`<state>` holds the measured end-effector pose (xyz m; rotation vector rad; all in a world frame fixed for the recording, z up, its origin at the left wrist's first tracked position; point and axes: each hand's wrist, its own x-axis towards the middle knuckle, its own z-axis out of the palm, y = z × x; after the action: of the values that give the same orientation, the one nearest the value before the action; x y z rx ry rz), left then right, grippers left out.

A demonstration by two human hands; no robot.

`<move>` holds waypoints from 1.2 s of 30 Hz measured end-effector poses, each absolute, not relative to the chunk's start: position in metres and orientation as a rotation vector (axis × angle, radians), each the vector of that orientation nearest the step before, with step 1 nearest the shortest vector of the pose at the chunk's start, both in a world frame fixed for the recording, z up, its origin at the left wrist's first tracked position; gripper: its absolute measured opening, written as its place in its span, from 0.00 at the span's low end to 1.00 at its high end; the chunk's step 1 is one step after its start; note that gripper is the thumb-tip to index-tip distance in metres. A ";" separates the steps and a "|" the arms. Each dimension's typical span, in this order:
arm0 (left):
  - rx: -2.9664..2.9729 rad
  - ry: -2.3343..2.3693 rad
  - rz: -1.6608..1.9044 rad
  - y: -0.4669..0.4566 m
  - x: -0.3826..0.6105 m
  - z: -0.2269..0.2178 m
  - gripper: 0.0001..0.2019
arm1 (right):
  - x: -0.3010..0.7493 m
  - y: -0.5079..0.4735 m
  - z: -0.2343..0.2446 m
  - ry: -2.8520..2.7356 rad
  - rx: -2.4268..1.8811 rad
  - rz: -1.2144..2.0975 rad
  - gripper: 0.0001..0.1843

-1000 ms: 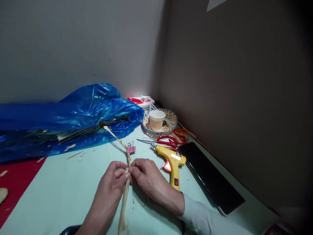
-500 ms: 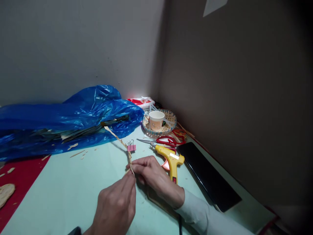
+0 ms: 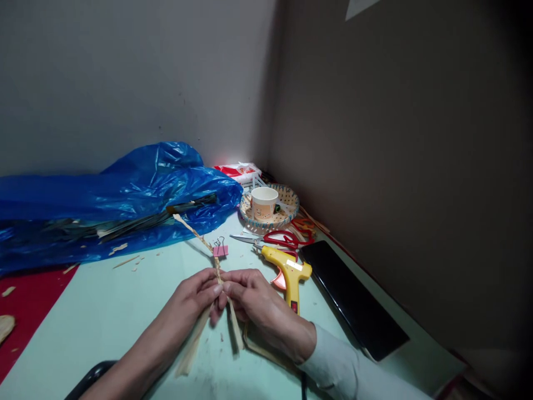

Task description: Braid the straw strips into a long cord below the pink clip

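A thin tan braid of dried leaf strips (image 3: pixel 194 233) runs from the blue plastic toward me. A pink binder clip (image 3: pixel 220 250) grips it partway along. Just below the clip, my left hand (image 3: pixel 199 291) pinches the braid's near end from the left, thumb and fingers closed on the strips. From the right, my right hand (image 3: pixel 254 294) pinches the same spot, its fingertips almost touching the left thumb. Loose flat strip ends (image 3: pixel 194 343) hang below the hands, spread to either side. Where exactly the strips cross is hidden by my fingers.
Beside my right hand lie a yellow glue gun (image 3: pixel 293 272), red-handled scissors (image 3: pixel 283 239) and a black flat case (image 3: pixel 352 300). A paper cup (image 3: pixel 264 204) stands in a woven basket (image 3: pixel 291 208). Blue plastic sheeting (image 3: pixel 137 178) with dark leaves covers the back left.
My left hand has moved up from below, turning to pinch the braid beside my right hand. The loose strip ends now show hanging beneath. The view has shifted slightly.
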<state>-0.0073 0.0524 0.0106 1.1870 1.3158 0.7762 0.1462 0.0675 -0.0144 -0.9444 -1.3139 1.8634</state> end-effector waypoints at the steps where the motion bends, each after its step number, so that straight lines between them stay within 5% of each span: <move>1: 1.163 1.294 0.763 0.053 -0.005 0.007 0.10 | 0.147 0.067 -0.014 -1.320 -0.924 1.875 0.12; 13: 0.943 1.449 0.890 0.038 0.000 -0.002 0.14 | 0.163 0.050 0.020 -2.223 -1.448 0.965 0.13; 23: 0.945 1.519 0.961 0.037 0.004 -0.003 0.13 | 0.150 0.038 0.017 -2.151 -1.470 1.069 0.13; 36: 0.777 1.422 1.014 0.031 0.002 0.003 0.10 | 0.158 0.052 0.023 -2.196 -1.315 0.728 0.14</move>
<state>0.0019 0.0312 0.0030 0.7770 1.4219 1.0143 0.1582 0.0518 0.0235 -1.3151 -2.1957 0.7278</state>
